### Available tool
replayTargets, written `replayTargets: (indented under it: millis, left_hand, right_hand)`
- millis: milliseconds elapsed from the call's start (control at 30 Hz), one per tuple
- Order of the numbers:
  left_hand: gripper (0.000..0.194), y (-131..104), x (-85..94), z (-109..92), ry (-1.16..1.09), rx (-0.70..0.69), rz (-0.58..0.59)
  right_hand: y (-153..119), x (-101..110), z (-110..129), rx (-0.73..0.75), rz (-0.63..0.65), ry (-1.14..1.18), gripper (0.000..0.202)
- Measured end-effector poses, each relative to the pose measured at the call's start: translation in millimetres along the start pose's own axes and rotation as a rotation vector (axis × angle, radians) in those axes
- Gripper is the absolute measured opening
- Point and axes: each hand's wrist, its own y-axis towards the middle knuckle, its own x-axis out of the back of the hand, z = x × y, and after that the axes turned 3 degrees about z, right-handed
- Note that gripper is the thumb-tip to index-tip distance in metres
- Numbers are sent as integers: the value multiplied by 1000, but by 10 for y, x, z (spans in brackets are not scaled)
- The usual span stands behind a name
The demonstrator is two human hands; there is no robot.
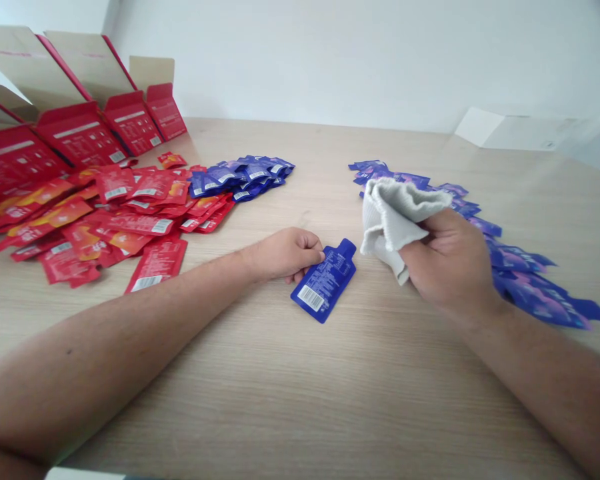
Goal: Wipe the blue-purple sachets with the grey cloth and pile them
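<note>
Red boxes [83,137] stand with flaps [33,63] raised at upper left, their insides hidden. At frame centre, a blue pouch [325,280] shows a barcode [311,298] and print [329,275] too small to read; the left hand [293,257] pinches its upper left edge, while the right hand [453,267] clutches a pale cloth [387,220] nearby.

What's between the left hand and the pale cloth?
In the head view, a blue pouch, barcode up: the left hand grips its edge, and the pale cloth is in the right hand.
</note>
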Motion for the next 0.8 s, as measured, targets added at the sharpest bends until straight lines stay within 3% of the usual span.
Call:
replayTargets:
  millis: [100, 233, 367, 433, 633, 800]
  left_hand:
    - [16, 2, 3, -38, 75, -2, 46]
    - [17, 19, -4, -37, 124, 8, 57]
    - [18, 26, -10, -15, 168, 8, 77]
    - [19, 22, -10, -17, 183, 0, 88]
    - [16, 6, -17, -48, 171, 14, 67]
    - [16, -8, -9, -48, 188, -3, 94]
  right_hand:
    - [-57, -97, -130, 169, 69, -101, 24]
    - [-207, -318, -128, 319, 466, -40, 36]
    - [-294, -343, 57, 431, 686, -32, 29]
    - [-285, -310, 64, 463, 713, -50, 27]
    - [-235, -298, -79, 343, 595, -111, 34]
    - [-283, -299, 60, 457, 692, -62, 29]
